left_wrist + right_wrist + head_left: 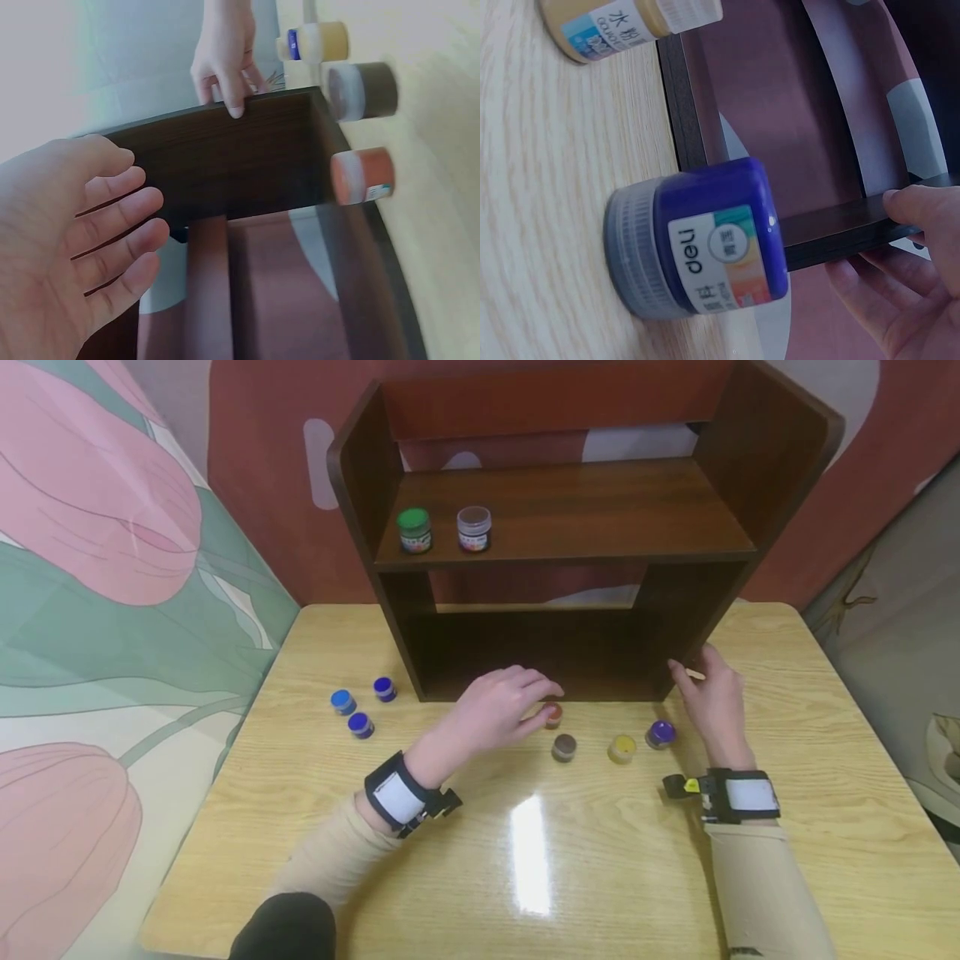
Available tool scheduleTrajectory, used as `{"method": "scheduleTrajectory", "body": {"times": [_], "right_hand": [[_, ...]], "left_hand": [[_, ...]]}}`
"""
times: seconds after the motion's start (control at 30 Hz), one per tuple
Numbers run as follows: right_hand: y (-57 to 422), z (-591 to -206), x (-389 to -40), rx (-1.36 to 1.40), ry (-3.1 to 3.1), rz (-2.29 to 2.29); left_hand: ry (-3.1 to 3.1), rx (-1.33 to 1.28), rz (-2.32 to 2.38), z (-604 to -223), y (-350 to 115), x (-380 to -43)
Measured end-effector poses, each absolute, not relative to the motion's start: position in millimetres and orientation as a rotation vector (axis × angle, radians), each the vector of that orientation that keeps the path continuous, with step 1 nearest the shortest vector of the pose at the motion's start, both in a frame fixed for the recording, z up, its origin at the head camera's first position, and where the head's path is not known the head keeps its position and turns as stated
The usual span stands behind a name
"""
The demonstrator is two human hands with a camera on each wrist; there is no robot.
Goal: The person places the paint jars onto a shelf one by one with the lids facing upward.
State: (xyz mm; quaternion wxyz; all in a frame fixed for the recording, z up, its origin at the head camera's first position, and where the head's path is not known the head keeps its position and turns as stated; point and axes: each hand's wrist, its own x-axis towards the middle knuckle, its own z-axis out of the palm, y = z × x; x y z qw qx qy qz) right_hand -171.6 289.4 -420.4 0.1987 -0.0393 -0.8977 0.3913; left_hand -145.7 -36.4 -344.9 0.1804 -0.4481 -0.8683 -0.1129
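Bldg. interior: red-brown backdrop (262,527) behind, pale wood-grain table (622,860) in front w/ a bright glare patch. At its far side, dark brown open-fronted wooden shelf unit (577,510), upright, long axis L-R.

Key rel.: small orange-red paint jar w/ translucent lid (364,176) sits on the table just in front of the unit's lower front edge, about mid-span. L hand (498,710) is by far the nearer; jar lies at its thumb side, slightly toward the person. Head view overlaps thumb & jar, but L wrist view shows them apart. Jar's axis vert.

L hand: released, fingers loosely bent, nothing in grasp. R hand (712,693): thumb & fingers pinch the front edge of the unit's R side panel, low down, one on each face.

Cond. of jar: orange-red body below, pale lid above, small label partly visible; blurred, text n/legible. Unit: dark-stained, two levels, back partly open, red-brown backdrop showing thru.

Also obs. on table, R of centre: grey-brown paint jar (564,747), yellow paint jar (622,748), purple "deli" paint jar (724,236), ribbed clear part down, purple part up, just beside the R hand. L of unit: three blue-topped jars (361,724), grouped. Upper board, L end: green-capped jar (415,531) and clear-lidded jar (474,531), side by side, apart, both upright.
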Motion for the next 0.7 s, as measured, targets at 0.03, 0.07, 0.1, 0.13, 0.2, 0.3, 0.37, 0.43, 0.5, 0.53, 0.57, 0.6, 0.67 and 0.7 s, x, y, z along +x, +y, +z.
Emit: {"method": "scheduleTrajectory", "body": {"times": [0.03,0.07,0.1,0.13,0.2,0.3,0.37,0.43,0.5,0.53,0.57,0.6,0.67,0.7], "right_hand": [[289,-420,-172,-0.110,-2.511,1.095],[289,-420,-172,-0.110,-2.511,1.095],[289,-420,-172,-0.110,-2.510,1.097],[289,-421,-172,-0.110,-2.509,1.098],[289,-421,-172,-0.109,-2.504,1.102],[289,-421,-172,-0.109,-2.496,1.103],[289,-421,-172,-0.111,-2.495,1.099],[289,-421,-173,-0.114,-2.494,1.098],[289,-422,-173,-0.117,-2.492,1.104],[289,-422,-173,-0.118,-2.491,1.107],[289,-422,-173,-0.118,-2.490,1.108],[289,-422,-173,-0.119,-2.490,1.111],[289,-422,-173,-0.118,-2.490,1.115],[289,-422,-173,-0.118,-2.493,1.113]], "left_hand": [[-2.452,-1.267,-0.325,-348,-36,-145],[-2.451,-1.269,-0.332,-351,-36,-145],[-2.449,-1.269,-0.335,-354,-36,-145],[-2.452,-1.270,-0.338,-356,-36,-144],[-2.461,-1.274,-0.352,-361,-36,-144],[-2.493,-1.283,-0.363,-367,-36,-143],[-2.510,-1.295,-0.383,-372,-35,-142],[-2.532,-1.299,-0.387,-376,-35,-141],[-2.552,-1.301,-0.386,-379,-34,-141],[-2.564,-1.304,-0.385,-381,-34,-140],[-2.576,-1.305,-0.378,-382,-33,-140],[-2.587,-1.307,-0.370,-384,-33,-139],[-2.605,-1.312,-0.354,-386,-32,-138],[-2.613,-1.315,-0.345,-387,-31,-138]]}}
